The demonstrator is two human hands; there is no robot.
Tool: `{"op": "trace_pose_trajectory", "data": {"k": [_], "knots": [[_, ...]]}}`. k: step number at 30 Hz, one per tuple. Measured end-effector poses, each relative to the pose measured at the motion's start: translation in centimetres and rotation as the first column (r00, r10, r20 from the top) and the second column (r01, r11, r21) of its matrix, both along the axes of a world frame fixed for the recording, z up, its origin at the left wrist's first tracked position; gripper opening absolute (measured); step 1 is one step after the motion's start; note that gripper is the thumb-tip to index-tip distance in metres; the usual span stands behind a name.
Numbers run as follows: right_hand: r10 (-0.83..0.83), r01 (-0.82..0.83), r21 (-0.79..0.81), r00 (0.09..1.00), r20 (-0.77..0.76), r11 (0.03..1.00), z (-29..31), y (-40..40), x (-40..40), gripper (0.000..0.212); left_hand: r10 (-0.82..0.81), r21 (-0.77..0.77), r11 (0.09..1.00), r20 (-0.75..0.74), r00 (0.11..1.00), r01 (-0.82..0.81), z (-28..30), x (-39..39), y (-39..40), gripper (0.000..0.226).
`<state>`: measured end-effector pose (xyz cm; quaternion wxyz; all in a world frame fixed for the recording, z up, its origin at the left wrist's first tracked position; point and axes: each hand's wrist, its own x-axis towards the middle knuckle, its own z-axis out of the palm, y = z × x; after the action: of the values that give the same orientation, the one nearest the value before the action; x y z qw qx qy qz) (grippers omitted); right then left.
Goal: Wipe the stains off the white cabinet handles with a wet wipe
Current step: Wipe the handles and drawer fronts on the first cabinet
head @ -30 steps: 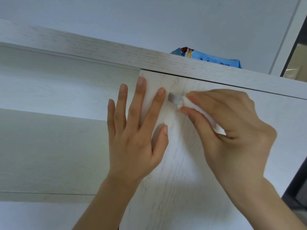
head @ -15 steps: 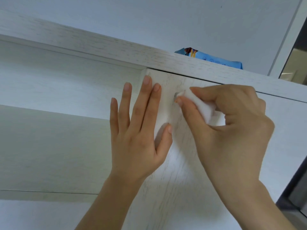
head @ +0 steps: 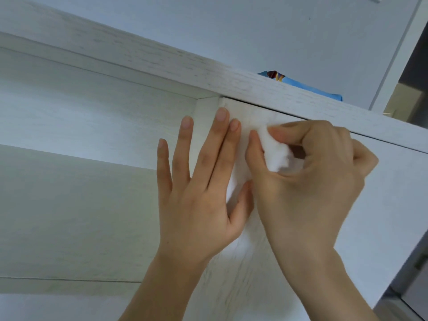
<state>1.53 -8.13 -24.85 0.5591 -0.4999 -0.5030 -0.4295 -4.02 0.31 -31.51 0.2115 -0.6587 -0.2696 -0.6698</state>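
Observation:
My right hand (head: 308,177) pinches a folded white wet wipe (head: 275,154) and presses it against the upper left part of the white cabinet door (head: 393,205). The small handle is hidden under the wipe and my fingers. My left hand (head: 199,186) lies flat with fingers spread on the door's left edge, just left of the wipe, its thumb touching my right hand.
A blue pack of wipes (head: 305,88) lies on the cabinet's top board (head: 162,63). To the left is an open shelf recess (head: 81,181) with a shelf board. A dark doorway (head: 412,89) shows at the far right.
My right hand with the wipe has slid left over the handle, which showed before and is now covered. My left fingers have closed together and shifted slightly up.

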Motion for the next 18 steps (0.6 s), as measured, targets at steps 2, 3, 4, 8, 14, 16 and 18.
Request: {"op": "trace_pose_trajectory", "data": {"k": [2,3,4,8,14,16,18], "knots": [[-0.023,0.007,-0.203,0.997,-0.076,0.979,1.0,-0.3,-0.4,0.013,0.014,-0.006,1.000,0.002,1.000,-0.014,0.0,0.0,0.0,0.054],[-0.025,-0.002,-0.300,0.996,-0.084,0.954,1.3,-0.5,-0.2,0.014,0.026,-0.009,1.000,0.002,1.000,-0.026,0.0,0.0,0.0,0.054],[-0.016,-0.025,-0.383,0.994,-0.105,0.923,1.8,-1.0,-0.7,0.015,0.038,-0.010,0.999,0.000,0.999,-0.038,0.1,0.0,0.0,0.054],[-0.030,-0.008,-0.500,0.997,-0.067,0.866,2.6,-2.6,-1.2,0.107,0.077,-0.015,0.997,-0.009,0.997,-0.077,0.0,0.0,0.0,0.055],[0.003,-0.003,0.029,1.000,0.008,1.000,-0.7,-1.2,0.6,0.017,0.106,-0.013,0.994,-0.019,0.994,-0.107,-0.1,-0.1,0.0,0.059],[0.030,-0.028,0.126,0.999,-0.011,0.992,-1.5,-1.2,1.5,0.015,0.104,-0.016,0.994,-0.017,0.994,-0.104,-0.1,-0.1,0.1,0.059],[0.048,-0.037,0.151,0.997,-0.068,0.988,-1.6,-1.7,2.7,0.013,0.096,-0.018,0.995,-0.015,0.995,-0.097,-0.1,-0.1,0.1,0.059]]}}
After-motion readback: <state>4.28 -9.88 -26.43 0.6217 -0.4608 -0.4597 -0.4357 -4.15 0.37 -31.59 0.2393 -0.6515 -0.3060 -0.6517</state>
